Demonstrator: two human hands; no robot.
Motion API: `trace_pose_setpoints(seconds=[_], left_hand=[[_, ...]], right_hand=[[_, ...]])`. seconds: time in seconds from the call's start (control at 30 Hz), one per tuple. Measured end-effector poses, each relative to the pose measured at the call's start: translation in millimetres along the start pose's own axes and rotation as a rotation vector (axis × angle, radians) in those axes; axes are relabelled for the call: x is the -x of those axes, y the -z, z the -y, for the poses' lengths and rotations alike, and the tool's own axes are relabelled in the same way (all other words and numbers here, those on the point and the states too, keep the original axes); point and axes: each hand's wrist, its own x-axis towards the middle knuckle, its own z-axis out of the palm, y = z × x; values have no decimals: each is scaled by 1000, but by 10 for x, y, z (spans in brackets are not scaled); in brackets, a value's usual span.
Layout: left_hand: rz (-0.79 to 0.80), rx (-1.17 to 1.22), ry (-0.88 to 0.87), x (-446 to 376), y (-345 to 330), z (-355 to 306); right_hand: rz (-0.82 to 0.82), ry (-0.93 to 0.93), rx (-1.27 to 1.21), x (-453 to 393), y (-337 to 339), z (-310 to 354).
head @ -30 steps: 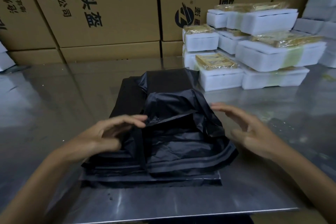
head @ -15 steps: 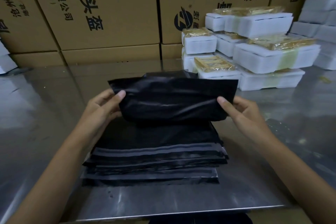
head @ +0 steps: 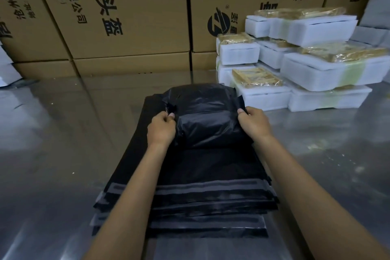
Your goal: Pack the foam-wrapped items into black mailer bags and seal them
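Both forearms reach straight out from the near edge of the desk (head: 52, 154), roughly parallel, over a stack of flat black mailer bags (head: 190, 207). The left hand (head: 161, 127) is curled into a loose fist, its grip clamped on the left end of a filled black bag (head: 204, 116), with a thumbnail showing against the plastic. The right hand (head: 254, 123) mirrors it, knuckles up, its grip pinched on the bag's right end, where a strip of plastic stands up beside the thumb.

The undersides of both hands and most fingertips are hidden, so how much plastic each holds is hard to make out. What is inside the bag cannot be seen. Whether the bag rests on the stack or is lifted off it cannot be told. The elbows are cut off by the lower frame edge.

The filled bag is glossy, wrinkled and puffed into a rounded block, sitting over the far end of the stack, toward the middle of the desk. The flat bags beneath show grey strips along their near ends, fanned unevenly.

Toward the far right corner lie piled foam-wrapped items (head: 316, 69), white blocks with yellowish film on top. Cardboard boxes (head: 126, 17) with printed characters line the far edge.
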Motion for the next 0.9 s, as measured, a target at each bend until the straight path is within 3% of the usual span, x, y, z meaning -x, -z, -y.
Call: trace_pose_setpoints(seconds=[0.13, 0.33, 0.43, 0.53, 0.6, 0.7, 0.77, 0.83, 0.9], left_hand=[[-29, -84, -23, 34, 29, -16], [-26, 56, -18, 67, 95, -72], [59, 103, -64, 54, 169, -23], [139, 155, -67, 83, 174, -18], [114, 248, -43, 118, 153, -36], [27, 397, -62, 154, 138, -58], [38, 476, -92, 160, 138, -82], [73, 550, -128, 168, 158, -111], [90, 586, -179, 160, 205, -110]], right_hand=[[24, -28, -112, 13, -31, -41], [-59, -50, -110, -30, 107, -15], [-87, -66, -204, 13, 216, -93], [-10, -37, -49, 40, 263, -142], [-79, 7, 4, 83, 299, -86], [-385, 269, -55, 257, 406, 129], [-454, 540, -137, 428, 426, 430], [-272, 785, -208, 533, 318, 777], [-7, 873, -265, 545, 72, 1070]])
